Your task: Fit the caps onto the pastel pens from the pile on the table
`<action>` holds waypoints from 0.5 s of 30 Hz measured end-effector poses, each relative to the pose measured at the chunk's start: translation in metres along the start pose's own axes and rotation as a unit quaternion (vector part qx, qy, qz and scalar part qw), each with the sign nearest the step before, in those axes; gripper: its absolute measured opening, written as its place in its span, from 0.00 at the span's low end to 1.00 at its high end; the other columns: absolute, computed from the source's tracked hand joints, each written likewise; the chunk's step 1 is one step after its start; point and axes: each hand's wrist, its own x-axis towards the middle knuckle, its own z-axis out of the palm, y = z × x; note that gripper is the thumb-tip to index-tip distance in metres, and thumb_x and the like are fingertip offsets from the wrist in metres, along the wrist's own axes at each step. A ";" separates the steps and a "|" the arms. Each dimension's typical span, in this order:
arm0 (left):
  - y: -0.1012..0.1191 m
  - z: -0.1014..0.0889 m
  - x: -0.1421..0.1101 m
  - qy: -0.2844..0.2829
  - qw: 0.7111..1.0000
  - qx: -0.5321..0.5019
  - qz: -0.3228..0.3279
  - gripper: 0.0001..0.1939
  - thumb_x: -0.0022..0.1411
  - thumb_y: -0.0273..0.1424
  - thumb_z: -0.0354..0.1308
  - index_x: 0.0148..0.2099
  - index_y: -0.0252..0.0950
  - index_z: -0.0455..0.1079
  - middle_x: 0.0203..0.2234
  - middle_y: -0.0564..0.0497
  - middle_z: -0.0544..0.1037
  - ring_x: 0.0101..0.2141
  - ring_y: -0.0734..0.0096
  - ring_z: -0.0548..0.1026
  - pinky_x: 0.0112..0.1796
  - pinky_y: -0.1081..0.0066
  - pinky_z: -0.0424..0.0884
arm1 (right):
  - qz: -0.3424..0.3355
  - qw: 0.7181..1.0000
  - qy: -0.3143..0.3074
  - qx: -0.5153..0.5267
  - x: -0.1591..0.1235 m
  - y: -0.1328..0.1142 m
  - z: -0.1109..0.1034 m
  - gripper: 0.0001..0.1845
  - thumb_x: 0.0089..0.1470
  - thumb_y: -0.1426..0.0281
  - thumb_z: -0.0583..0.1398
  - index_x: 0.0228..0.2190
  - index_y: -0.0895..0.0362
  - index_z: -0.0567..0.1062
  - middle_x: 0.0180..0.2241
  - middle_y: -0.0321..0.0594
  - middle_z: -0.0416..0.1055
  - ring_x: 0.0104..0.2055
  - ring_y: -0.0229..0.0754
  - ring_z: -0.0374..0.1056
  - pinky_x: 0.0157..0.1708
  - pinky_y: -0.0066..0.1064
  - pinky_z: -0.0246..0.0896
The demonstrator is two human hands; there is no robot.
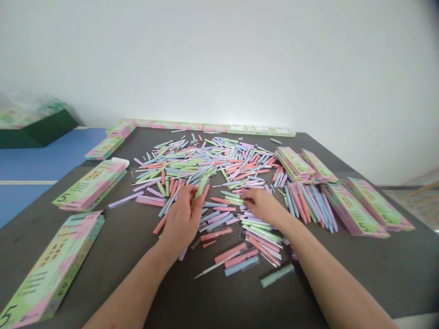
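Note:
A wide pile of pastel pens and pen parts [219,160] in green, blue, purple and coral covers the middle of the dark table. My left hand [183,214] is closed round a few pens [200,188], green and coral ones among them, tilted upward above the pile. My right hand [264,205] reaches down into the pile with its fingers curled together, close to some green pens [233,201]; its fingertips partly hide what they grip. Nearer to me lie loose coral barrels [229,252], a thin white refill [209,271] and a green barrel with a clear end [277,275].
Printed pink-and-green boxes [91,185] line the left side, with another box [51,269] at front left. More boxes [356,208] lie at right, beside a row of pens [310,205]. Low boxes [212,127] edge the back. A dark green bin [37,128] stands at far left.

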 end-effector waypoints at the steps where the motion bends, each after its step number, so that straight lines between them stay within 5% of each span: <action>1: 0.000 0.000 0.000 0.000 1.000 0.001 -0.002 0.12 0.68 0.38 0.45 0.48 0.36 0.58 0.34 0.48 0.75 0.25 0.71 0.73 0.31 0.68 0.67 | -0.010 1.000 -0.003 0.005 0.000 -0.002 0.001 0.15 0.53 0.78 0.55 0.37 0.58 0.81 0.42 0.45 0.78 0.45 0.46 0.72 0.47 0.33 0.62; 5: 0.000 0.000 0.000 0.000 1.000 -0.001 -0.010 0.13 0.67 0.38 0.45 0.49 0.35 0.59 0.34 0.47 0.76 0.24 0.71 0.72 0.31 0.67 0.68 | -0.003 0.999 -0.001 0.044 -0.001 -0.001 -0.003 0.16 0.53 0.78 0.56 0.39 0.57 0.80 0.42 0.42 0.79 0.44 0.44 0.73 0.47 0.32 0.63; 10: 0.002 0.001 0.000 0.000 1.000 -0.001 -0.017 0.15 0.67 0.39 0.45 0.50 0.36 0.58 0.34 0.47 0.76 0.24 0.71 0.72 0.30 0.68 0.67 | 0.090 0.990 0.105 0.037 -0.001 0.016 -0.014 0.16 0.52 0.78 0.54 0.36 0.57 0.81 0.38 0.41 0.80 0.41 0.45 0.74 0.44 0.32 0.65; 15: 0.001 0.001 -0.001 -0.003 1.000 -0.007 -0.013 0.14 0.67 0.38 0.45 0.50 0.36 0.58 0.34 0.48 0.75 0.24 0.71 0.72 0.30 0.68 0.67 | 0.097 0.984 0.150 0.024 0.001 0.025 -0.014 0.16 0.51 0.79 0.54 0.34 0.57 0.81 0.37 0.42 0.80 0.41 0.46 0.74 0.45 0.34 0.64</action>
